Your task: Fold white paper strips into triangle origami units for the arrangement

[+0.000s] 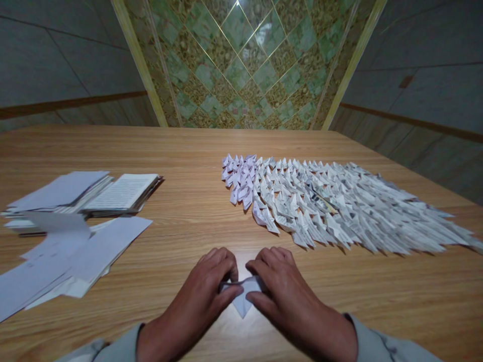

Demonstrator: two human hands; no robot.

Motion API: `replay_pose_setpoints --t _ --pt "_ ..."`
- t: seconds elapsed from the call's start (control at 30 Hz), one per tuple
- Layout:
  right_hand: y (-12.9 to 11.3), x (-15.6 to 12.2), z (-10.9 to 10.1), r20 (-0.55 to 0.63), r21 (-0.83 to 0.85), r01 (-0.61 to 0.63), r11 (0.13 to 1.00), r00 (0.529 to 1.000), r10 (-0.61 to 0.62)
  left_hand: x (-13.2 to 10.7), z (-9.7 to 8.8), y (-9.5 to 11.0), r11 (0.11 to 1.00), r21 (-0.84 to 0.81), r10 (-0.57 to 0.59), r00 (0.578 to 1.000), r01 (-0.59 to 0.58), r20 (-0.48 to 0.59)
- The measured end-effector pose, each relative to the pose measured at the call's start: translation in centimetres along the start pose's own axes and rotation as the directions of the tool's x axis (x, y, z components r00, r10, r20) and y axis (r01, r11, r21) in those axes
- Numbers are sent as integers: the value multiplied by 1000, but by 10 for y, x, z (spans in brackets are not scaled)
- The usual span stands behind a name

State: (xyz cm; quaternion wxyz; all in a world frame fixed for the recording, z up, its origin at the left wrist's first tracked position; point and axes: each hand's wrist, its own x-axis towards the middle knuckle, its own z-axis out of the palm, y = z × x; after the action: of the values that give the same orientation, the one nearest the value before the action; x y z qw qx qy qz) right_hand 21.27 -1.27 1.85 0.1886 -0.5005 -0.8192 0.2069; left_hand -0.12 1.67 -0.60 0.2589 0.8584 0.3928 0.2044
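Observation:
Both of my hands rest on the wooden table point(188, 151) near its front edge, pressed together over a small folded piece of white paper point(244, 297). My left hand point(207, 291) pinches the paper's left side with curled fingers. My right hand point(281, 289) grips its right side, thumb under the fold. A pointed corner of the paper sticks out toward me between the thumbs. Most of the paper is hidden under my fingers.
Many small folded paper pieces point(332, 206) lie in rows on the right half of the table. Loose white sheets point(75, 251) spread at the left, with an open booklet and stacked paper point(113, 193) behind them. A patterned tiled wall point(241, 60) stands beyond the table.

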Motion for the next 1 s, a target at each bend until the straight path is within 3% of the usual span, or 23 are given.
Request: replay_pose_setpoints --t 0.1,0.17,0.3,0.4,0.5,0.63,0.77,1.0 --pt "5 3 3 -41 50 52 997 998 -50 -2 3 1 996 -16 89 994 -91 -70" --pt "8 5 4 -141 51 134 990 982 -125 -2 0 5 984 31 178 973 -176 -145" --pt "10 9 4 -366 -111 293 950 876 -313 1 -10 12 937 195 335 906 -291 -259" --pt "11 11 8 -376 -247 318 915 839 -393 3 -10 12 909 303 355 914 -287 -198" --pt "12 11 11 -283 -325 297 898 875 -392 3 -5 10 923 319 248 967 -216 -62" --pt "13 8 5 -120 -280 261 924 945 -303 2 -3 10 943 283 171 984 -175 39" --pt "15 5 -6 -51 -140 201 969 976 -210 0 -5 9 955 264 139 990 -136 7" --pt "17 7 -6 -59 -19 41 999 997 -42 2 -6 9 975 215 80 994 -61 -79"
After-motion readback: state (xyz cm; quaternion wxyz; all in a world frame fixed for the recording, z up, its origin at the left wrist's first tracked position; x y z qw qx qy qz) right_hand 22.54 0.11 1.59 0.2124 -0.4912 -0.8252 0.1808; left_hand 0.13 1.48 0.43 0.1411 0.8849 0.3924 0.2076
